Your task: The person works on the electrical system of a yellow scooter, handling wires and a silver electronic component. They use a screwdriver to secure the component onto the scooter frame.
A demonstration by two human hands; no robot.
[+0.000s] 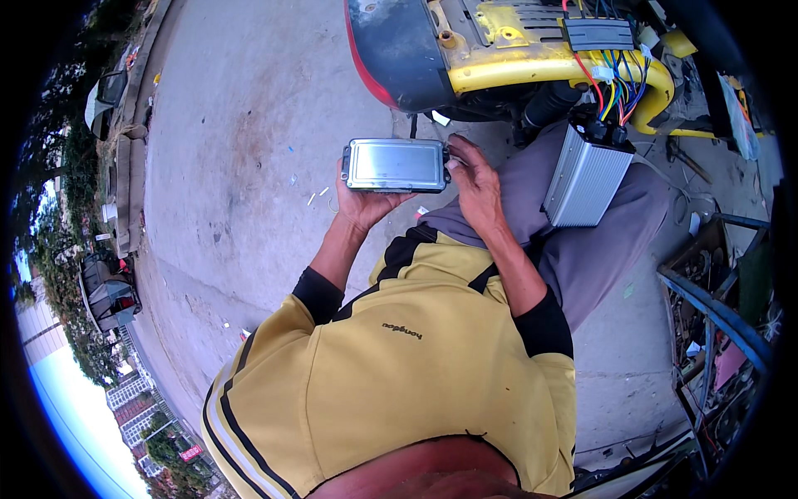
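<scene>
A flat, rectangular silver metal box (396, 165) with rounded corners and a dark rim is held level above the ground. My left hand (366, 208) grips it from beneath and along its left end. At the box's right end, the bent fingers and thumb of my right hand (475, 179) close on the dark edge; the fingertips are partly hidden. Across my thigh rests a finned aluminium controller box (588, 179). Coloured wires (617, 93) run from its top end up to a dark grey finned module (598, 34) on the vehicle.
A vehicle with a yellow tubular frame (499, 76) and a dark, red-edged body panel (403, 50) stands ahead. A hammer-like tool (688, 160) lies on the ground at right. Nearer, a blue metal rack (719, 312) holds clutter. Small litter dots the concrete (249, 166).
</scene>
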